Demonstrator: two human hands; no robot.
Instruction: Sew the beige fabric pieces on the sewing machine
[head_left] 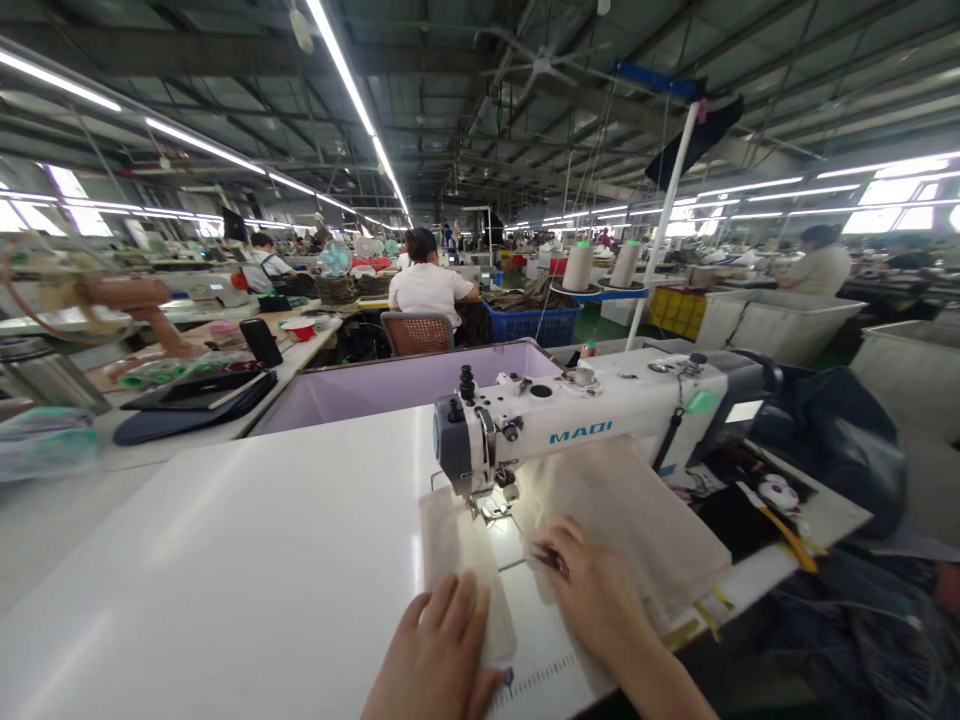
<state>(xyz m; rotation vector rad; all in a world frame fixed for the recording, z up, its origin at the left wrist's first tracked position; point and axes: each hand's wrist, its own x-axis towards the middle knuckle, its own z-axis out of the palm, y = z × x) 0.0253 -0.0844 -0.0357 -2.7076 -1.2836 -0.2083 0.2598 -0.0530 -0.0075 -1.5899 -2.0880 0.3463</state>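
My left hand (439, 650) lies palm down with its fingers stretched out on a narrow beige fabric piece (457, 540), left of the needle area. My right hand (592, 590) is closed around small dark snips (553, 560), whose tips point left, just in front of the needle area. A white sewing machine (585, 420) stands behind both hands, its lamp lighting the presser foot (495, 510). Larger beige fabric (637, 520) lies under the machine arm and beside my right hand, on the right part of the white table (262, 580).
Behind the table is a lilac bin (360, 385). Thread cones (578, 268) stand on a rack behind the machine. A phone (261, 343) and bags lie at the left. Dark fabric (832, 440) hangs at the right. A person (427, 285) sits ahead.
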